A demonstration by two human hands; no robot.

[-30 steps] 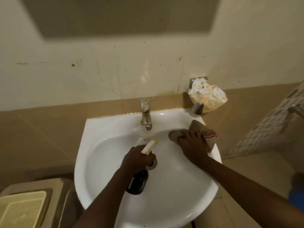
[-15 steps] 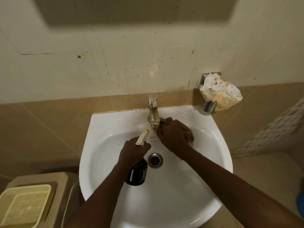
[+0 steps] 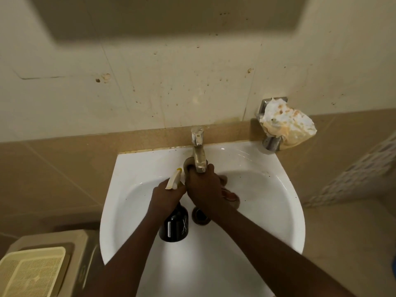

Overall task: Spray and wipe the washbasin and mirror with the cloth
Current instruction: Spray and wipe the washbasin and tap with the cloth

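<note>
Right hand (image 3: 203, 187) has slid its brown cloth (image 3: 227, 189) from the washbasin (image 3: 267, 189) rim to the tap (image 3: 198, 151) spout just ahead, clutching it there, left hand (image 3: 166, 198) beside it gripping the black spray bottle (image 3: 174, 227) over the bowl.
</note>
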